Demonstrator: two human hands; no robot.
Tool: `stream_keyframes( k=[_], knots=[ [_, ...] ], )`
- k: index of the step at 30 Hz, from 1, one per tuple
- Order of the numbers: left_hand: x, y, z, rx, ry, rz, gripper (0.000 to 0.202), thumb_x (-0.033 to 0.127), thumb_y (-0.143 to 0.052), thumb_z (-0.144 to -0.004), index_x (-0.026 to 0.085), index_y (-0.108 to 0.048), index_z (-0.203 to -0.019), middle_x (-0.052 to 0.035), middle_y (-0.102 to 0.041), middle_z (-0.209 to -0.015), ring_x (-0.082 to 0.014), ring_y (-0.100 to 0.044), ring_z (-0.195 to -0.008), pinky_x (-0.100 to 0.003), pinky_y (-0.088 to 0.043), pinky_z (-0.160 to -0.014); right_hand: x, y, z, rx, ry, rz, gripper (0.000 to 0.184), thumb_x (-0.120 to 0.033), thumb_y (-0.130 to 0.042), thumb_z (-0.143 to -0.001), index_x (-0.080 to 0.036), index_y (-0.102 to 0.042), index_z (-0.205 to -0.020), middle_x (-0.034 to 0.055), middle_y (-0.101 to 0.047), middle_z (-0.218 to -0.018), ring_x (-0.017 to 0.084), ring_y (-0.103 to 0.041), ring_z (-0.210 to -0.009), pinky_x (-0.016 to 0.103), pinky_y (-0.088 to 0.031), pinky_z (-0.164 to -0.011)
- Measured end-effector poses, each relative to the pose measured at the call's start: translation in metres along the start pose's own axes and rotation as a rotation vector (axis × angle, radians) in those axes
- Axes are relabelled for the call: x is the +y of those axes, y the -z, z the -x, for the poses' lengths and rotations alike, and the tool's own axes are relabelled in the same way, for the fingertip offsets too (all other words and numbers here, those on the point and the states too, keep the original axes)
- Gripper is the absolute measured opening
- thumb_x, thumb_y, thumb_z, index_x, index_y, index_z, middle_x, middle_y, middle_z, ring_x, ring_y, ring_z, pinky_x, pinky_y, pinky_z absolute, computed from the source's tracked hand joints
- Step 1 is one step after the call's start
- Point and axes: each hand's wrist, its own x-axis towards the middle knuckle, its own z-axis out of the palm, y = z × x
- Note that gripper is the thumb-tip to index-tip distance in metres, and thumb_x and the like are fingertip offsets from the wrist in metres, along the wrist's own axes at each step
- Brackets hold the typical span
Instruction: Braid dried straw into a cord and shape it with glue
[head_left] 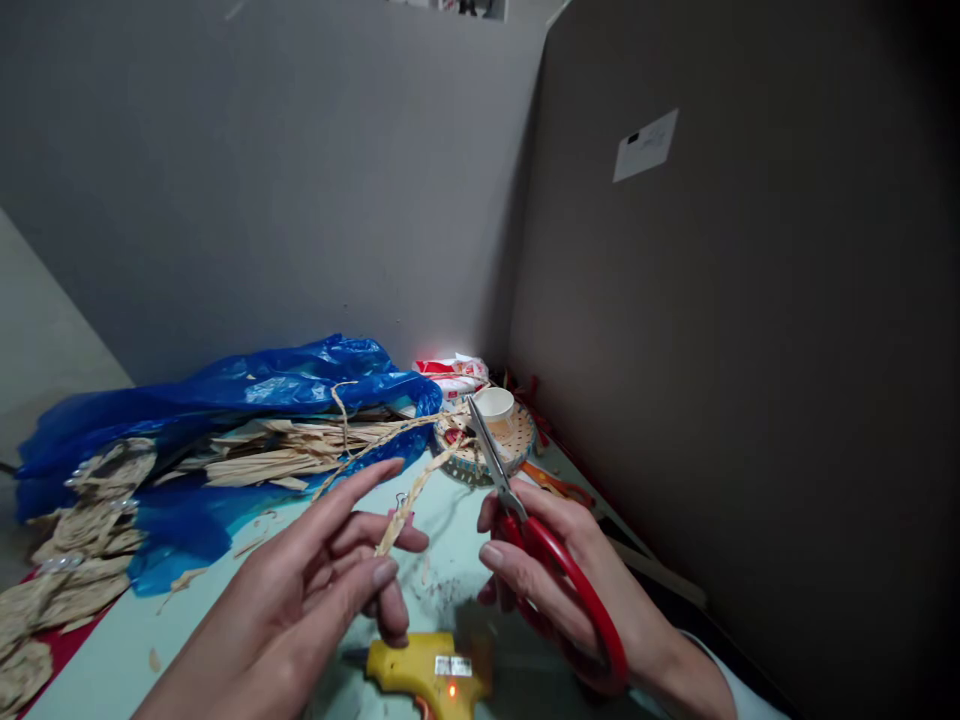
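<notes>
Work looks partly done: my left fingers [367, 582] pinch a formed cord [395, 522], my right fingers [529, 578] grip scissors [512, 502], and loose strips [281, 448] toward the worktop's [457, 530] far edge seem unworked.

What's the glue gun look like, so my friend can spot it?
On the pale green tabletop, look low, between the left hand and right hand. The glue gun is yellow with a glowing orange light, unlike the red-handled scissors.

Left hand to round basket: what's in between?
Head view: a pale braided strip runs up from the left hand toward the round basket; a pink clip shows partly behind the strip.
</notes>
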Motion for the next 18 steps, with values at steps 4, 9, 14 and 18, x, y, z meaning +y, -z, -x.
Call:
stream_keyframes(
  k=[4, 9, 14, 18],
  knots=[
    [0.003, -0.001, 0.0, 0.096, -0.091, -0.198, 0.058, 0.052, -0.055, -0.092, 0.027, -0.053, -0.145, 0.0023, -0.076, -0.067, -0.0223, -0.074, -0.089, -0.028, -0.051, -0.08, 0.001, -0.002, 0.001, 0.072, 0.041, 0.094, 0.026, -0.043, -0.065, -0.095, -0.019, -0.054, -0.094, -0.0009, -0.059, -0.074, 0.016, -0.068, -0.064, 0.025, -0.053, -0.06],
    [0.0, 0.002, -0.009, 0.022, -0.034, -0.003, 0.046, 0.046, -0.064, -0.091, 0.021, -0.056, -0.129, 0.0028, -0.076, -0.068, -0.0157, -0.066, -0.054, -0.026, -0.053, -0.062, 0.002, -0.004, 0.0, 0.115, 0.141, 0.275, 0.021, -0.039, -0.059, -0.096, -0.019, -0.055, -0.096, -0.0014, -0.059, -0.071, 0.014, -0.059, -0.058, 0.025, -0.048, -0.056],
    [-0.008, 0.001, -0.017, -0.144, 0.129, 0.273, 0.026, 0.04, -0.075, -0.084, 0.018, -0.067, -0.095, -0.0002, -0.073, -0.068, -0.0087, -0.05, -0.039, -0.02, -0.046, -0.038, 0.003, -0.006, -0.001, 0.155, 0.266, 0.386, 0.012, -0.03, -0.062, -0.093, -0.019, -0.057, -0.094, -0.0038, -0.052, -0.07, 0.011, -0.043, -0.056, 0.023, -0.042, -0.053],
    [-0.005, -0.004, -0.012, -0.2, 0.238, 0.318, 0.024, 0.035, -0.076, -0.084, 0.014, -0.071, -0.073, 0.0028, -0.059, -0.051, -0.0038, -0.035, -0.036, -0.014, -0.038, -0.034, 0.01, -0.003, -0.003, 0.193, 0.371, 0.414, 0.017, -0.024, -0.067, -0.093, -0.02, -0.057, -0.107, 0.001, -0.061, -0.085, 0.014, -0.055, -0.065, 0.025, -0.049, -0.064]
  ],
)
